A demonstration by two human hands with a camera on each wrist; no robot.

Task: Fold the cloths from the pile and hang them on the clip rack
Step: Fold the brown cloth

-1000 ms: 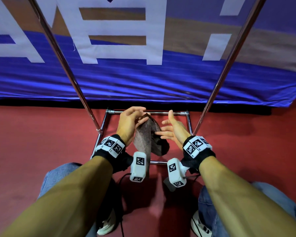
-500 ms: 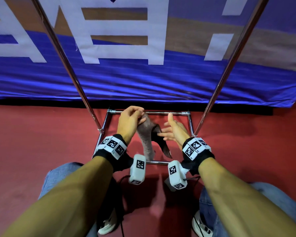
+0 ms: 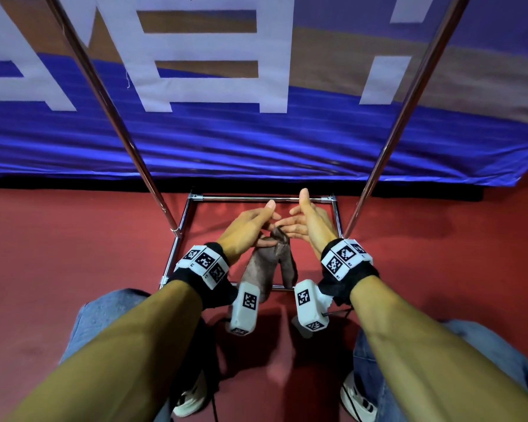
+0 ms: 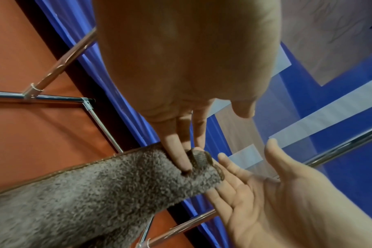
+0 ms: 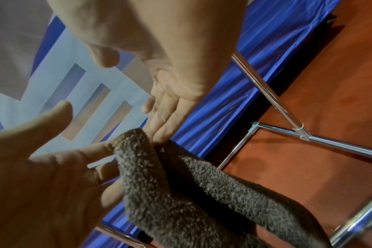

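Observation:
A fluffy grey-brown cloth hangs in two folds between my hands, above the rack's base. My left hand has its fingers stretched forward and its thumb up. The cloth's top fold is pinched between those fingers. In the right wrist view the cloth drapes over the left hand's fingers. My right hand stands palm inward, fingers straight and thumb raised. Its fingertips touch the top of the fold. The rack's clips are out of view.
The rack's chrome base frame lies on the red floor under my hands. Its two slanted uprights rise on either side. A blue banner hangs just behind. My knees and shoes are at the bottom edge.
My left fingers have uncurled from a fist-like grip to a stretched pinch. The right hand has closed in until its fingertips meet the cloth's top. The cloth now hangs lower.

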